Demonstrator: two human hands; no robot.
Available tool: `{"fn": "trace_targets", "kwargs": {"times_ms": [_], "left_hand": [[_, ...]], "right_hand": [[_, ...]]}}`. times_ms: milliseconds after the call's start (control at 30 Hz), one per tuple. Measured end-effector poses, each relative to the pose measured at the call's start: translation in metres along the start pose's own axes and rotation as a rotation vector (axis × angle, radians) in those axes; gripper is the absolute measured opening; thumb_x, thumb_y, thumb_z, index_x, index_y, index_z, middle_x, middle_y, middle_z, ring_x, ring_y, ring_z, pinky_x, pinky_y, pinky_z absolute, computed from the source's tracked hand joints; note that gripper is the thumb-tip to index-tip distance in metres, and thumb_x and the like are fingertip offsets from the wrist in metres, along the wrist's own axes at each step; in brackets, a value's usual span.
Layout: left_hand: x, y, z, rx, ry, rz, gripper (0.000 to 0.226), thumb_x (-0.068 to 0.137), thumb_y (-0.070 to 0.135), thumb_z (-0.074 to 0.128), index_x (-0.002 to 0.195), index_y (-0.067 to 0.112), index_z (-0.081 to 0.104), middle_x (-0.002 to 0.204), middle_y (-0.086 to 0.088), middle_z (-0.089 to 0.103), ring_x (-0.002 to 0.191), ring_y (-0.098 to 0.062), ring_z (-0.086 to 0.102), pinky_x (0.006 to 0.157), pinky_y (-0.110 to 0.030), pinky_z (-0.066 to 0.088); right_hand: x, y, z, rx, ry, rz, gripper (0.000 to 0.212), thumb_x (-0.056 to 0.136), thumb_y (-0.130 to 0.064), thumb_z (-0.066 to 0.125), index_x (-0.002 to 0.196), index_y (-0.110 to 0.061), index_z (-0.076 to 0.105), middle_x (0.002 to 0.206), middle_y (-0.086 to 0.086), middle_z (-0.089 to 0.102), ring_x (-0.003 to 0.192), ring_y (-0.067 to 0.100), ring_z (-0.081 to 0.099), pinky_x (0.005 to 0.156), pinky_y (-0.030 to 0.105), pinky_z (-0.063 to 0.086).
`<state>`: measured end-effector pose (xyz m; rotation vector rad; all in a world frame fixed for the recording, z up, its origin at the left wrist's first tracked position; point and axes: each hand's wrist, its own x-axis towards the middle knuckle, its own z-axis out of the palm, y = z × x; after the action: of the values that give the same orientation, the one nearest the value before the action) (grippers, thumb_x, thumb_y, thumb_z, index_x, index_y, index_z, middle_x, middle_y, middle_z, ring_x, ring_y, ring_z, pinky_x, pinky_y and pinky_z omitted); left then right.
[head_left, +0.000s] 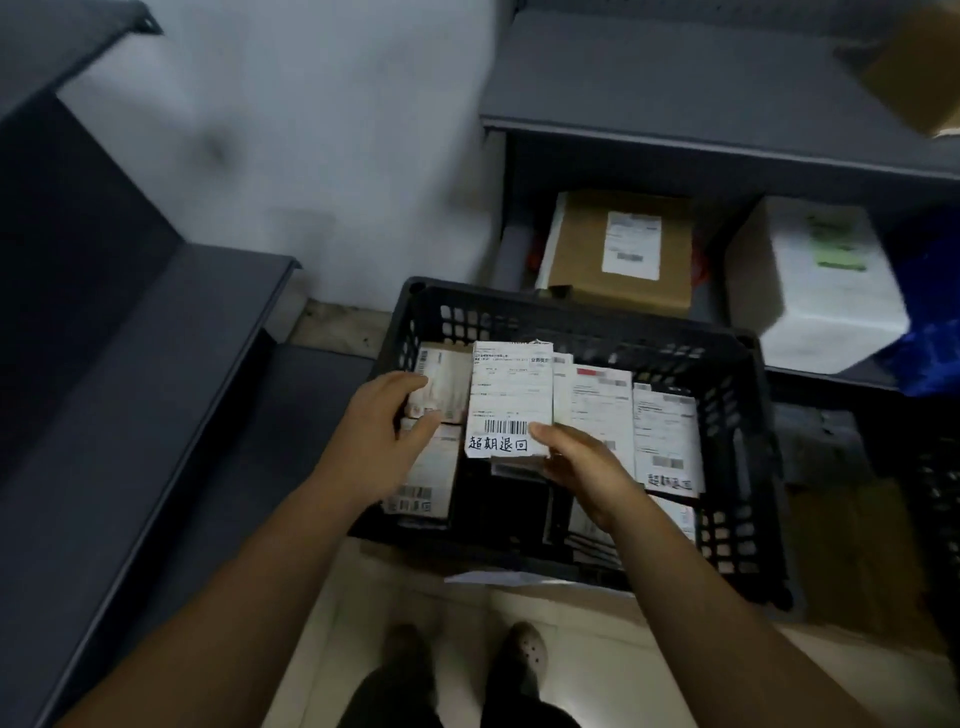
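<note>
- A scuffed white plastered wall (291, 130) is filling the back.
- Dark grey metal shelving (156, 374) is stepping down the left.
- A second grey metal shelf unit (701, 104) is standing right.
- Pale floor tiles (597, 649) are catching dim light below.

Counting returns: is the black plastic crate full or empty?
Partly full: labelled white parcels lie inside the black plastic crate, walls bare above them.
</note>
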<state>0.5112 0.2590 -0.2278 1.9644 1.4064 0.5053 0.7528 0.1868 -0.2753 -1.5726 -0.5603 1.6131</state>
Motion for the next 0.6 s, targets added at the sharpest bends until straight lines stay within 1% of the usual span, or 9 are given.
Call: {"fn": "trace_targets", "kwargs": {"times_ms": [67,133,233,300,400,467,500,533,600], "left_hand": [[0.003,-0.015,-0.009,0.042,0.046,-0.041,0.042,0.09,0.031,0.064,0.129,0.016,0.057,0.134,0.002,0.051,0.125,-0.011,0.042,0.105,-0.025,0.032],[0.007,-0.03,-0.018,0.065,0.059,-0.074,0.042,0.09,0.032,0.063,0.13,0.017,0.056,0.135,0.004,0.051,0.127,-0.012,0.041,0.104,-0.025,0.03],[0.011,-0.054,-0.029,0.047,0.06,-0.088,0.04,0.091,0.032,0.063,0.129,0.018,0.057,0.134,0.006,0.051,0.127,-0.011,0.042,0.104,-0.025,0.031],[0.013,-0.067,-0.035,0.035,0.063,-0.077,0.039,0.091,0.033,0.062,0.128,0.018,0.058,0.133,0.008,0.052,0.126,-0.01,0.044,0.103,-0.024,0.032],[0.016,-0.083,-0.041,-0.011,0.042,-0.07,0.038,0.091,0.031,0.063,0.127,0.019,0.058,0.133,0.011,0.051,0.126,-0.009,0.045,0.105,-0.027,0.036],[0.018,-0.09,-0.043,-0.044,0.021,-0.062,0.039,0.091,0.033,0.062,0.128,0.021,0.058,0.133,0.011,0.051,0.127,-0.007,0.044,0.108,-0.033,0.038],[0.018,-0.093,-0.043,-0.055,0.011,-0.049,0.039,0.091,0.034,0.061,0.128,0.022,0.058,0.133,0.012,0.052,0.128,-0.006,0.044,0.109,-0.036,0.039],[0.018,-0.094,-0.044,-0.063,0.004,-0.037,0.039,0.091,0.035,0.06,0.128,0.023,0.058,0.133,0.012,0.052,0.128,-0.006,0.044,0.109,-0.039,0.039],[0.016,-0.091,-0.047,-0.081,0.005,-0.02,0.039,0.091,0.037,0.06,0.129,0.024,0.058,0.133,0.013,0.052,0.127,-0.007,0.045,0.108,-0.042,0.04]], "right_hand": [[0.022,0.002,0.025,-0.026,-0.022,0.019,0.028,0.089,-0.034,0.068,0.115,-0.022,0.069,0.112,-0.008,0.074,0.108,0.013,0.066,0.097,0.034,0.052],[0.047,0.001,0.049,-0.053,-0.001,0.03,0.031,0.087,-0.039,0.07,0.114,-0.023,0.069,0.114,-0.007,0.073,0.107,0.014,0.067,0.098,0.037,0.051],[0.078,-0.005,0.082,-0.054,0.086,0.039,0.052,0.082,-0.048,0.072,0.125,-0.021,0.065,0.125,-0.005,0.067,0.112,0.016,0.063,0.103,0.038,0.047],[0.094,-0.011,0.098,-0.119,0.166,0.06,0.063,0.084,-0.053,0.068,0.135,-0.018,0.058,0.129,-0.006,0.061,0.117,0.021,0.059,0.103,0.037,0.045],[0.106,-0.014,0.112,-0.16,0.238,0.124,0.052,0.091,-0.051,0.057,0.13,-0.017,0.059,0.124,0.003,0.061,0.106,0.023,0.058,0.096,0.037,0.046],[0.105,-0.017,0.114,-0.14,0.226,0.129,0.04,0.093,-0.05,0.055,0.121,-0.022,0.061,0.118,0.002,0.063,0.092,0.017,0.059,0.081,0.032,0.047],[0.102,-0.018,0.113,-0.151,0.227,0.109,0.041,0.093,-0.05,0.054,0.121,-0.022,0.061,0.117,0.0,0.065,0.09,0.015,0.06,0.075,0.03,0.047],[0.096,-0.019,0.11,-0.186,0.237,0.082,0.045,0.093,-0.051,0.054,0.125,-0.02,0.06,0.122,0.0,0.065,0.094,0.016,0.061,0.075,0.031,0.048],[0.079,-0.025,0.102,-0.302,0.324,0.003,0.056,0.093,-0.051,0.055,0.138,-0.019,0.053,0.135,0.0,0.058,0.114,0.022,0.058,0.092,0.036,0.048]]}}
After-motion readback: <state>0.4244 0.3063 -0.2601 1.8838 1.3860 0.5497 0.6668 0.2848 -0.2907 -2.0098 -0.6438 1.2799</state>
